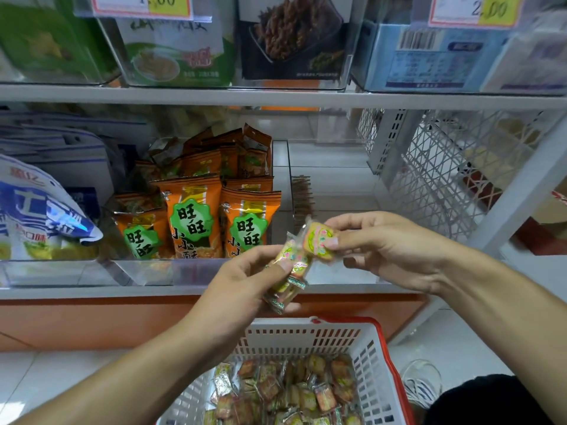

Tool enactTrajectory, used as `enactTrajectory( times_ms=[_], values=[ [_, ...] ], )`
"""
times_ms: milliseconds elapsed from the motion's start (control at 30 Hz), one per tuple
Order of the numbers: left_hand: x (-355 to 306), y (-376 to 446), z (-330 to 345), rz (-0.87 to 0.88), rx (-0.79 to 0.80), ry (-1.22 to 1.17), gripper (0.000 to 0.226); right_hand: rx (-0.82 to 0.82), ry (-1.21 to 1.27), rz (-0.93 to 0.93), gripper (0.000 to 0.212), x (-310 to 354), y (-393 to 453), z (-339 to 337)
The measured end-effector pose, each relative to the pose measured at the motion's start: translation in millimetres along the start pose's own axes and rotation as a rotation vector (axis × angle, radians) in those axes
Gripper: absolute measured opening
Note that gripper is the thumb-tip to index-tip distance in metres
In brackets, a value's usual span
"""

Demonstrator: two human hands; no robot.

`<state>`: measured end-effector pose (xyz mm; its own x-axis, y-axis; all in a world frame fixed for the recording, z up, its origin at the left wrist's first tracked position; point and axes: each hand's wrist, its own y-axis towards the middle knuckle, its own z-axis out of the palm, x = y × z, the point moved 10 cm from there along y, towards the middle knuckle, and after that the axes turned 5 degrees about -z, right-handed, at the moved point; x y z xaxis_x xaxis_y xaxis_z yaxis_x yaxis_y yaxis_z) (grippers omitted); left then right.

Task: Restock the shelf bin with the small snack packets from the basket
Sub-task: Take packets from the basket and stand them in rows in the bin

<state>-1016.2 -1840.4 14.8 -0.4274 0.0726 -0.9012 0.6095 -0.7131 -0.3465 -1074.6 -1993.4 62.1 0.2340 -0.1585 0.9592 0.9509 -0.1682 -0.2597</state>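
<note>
Above the basket (372, 357), my left hand (245, 289) grips a stack of small snack packets (290, 277); my right hand (386, 243) pinches one packet (319, 240) just beside it (slick wrappers). The loosely fanned stack could slide out, missing the empty shelf bin (331, 179) beyond

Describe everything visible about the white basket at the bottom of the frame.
The white plastic basket has slotted, perforated walls and a red rim and handle. It sits low in front of the shelf, below both hands, untouched. Its bottom is covered by a loose heap of small snack packets. Its lower part is cut off by the frame.
</note>
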Motion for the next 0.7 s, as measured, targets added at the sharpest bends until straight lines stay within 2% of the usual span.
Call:
enactTrajectory(
  times_ms=[100, 167, 233, 333, 400, 467, 533, 600, 633, 700],
  values=[
    [-5.6, -1.2, 1.9, 0.052, -0.006, 0.114, 0.032, 0.071, -0.055, 0.013, 0.028, -4.4, -2.4, 5.6],
    [-9.4, -1.9, 3.9, 0.091, 0.001, 0.206, 0.033, 0.062, -0.045, 0.042, 0.038, -11.9, -1.4, 2.2],
    [-11.6, -2.7, 5.1, 0.117, 0.007, 0.29, 0.037, 0.131, -0.033, 0.101, 0.044, -20.9, -2.5, 6.9],
    [-5.9, -1.7, 8.2, 0.112, 0.025, 0.402, 0.041, 0.292, -0.092, 0.178, 0.034, -32.2, -5.4, 15.5],
    [4.9, 2.0, 6.7, 0.049, 0.016, 0.385, 0.054, 0.304, -0.146, 0.148, 0.025, -26.7, -1.2, 9.7],
    [13.4, 6.4, 4.9, -0.002, 0.002, 0.339, 0.072, 0.177, -0.16, 0.036, 0.024, -8.2, 12.1, -11.5],
    [17.6, 10.2, 6.6, -0.013, -0.003, 0.325, 0.085, -0.064, -0.229, -0.104, 0.033, 13.2, 26.1, -44.7],
    [19.0, 13.5, 8.8, -0.012, -0.013, 0.331, 0.094, -0.267, -0.487, -0.21, 0.042, 26.6, 36.3, -66.8],
    [19.6, 14.8, 9.8, -0.013, -0.017, 0.34, 0.096, -0.308, -0.658, -0.23, 0.044, 27.9, 42.1, -69.2],
    [20.4, 17.2, 11.6, -0.011, -0.022, 0.366, 0.095, -0.258, -0.919, -0.181, 0.046, 15.1, 57.9, -62.5]
  ],
)
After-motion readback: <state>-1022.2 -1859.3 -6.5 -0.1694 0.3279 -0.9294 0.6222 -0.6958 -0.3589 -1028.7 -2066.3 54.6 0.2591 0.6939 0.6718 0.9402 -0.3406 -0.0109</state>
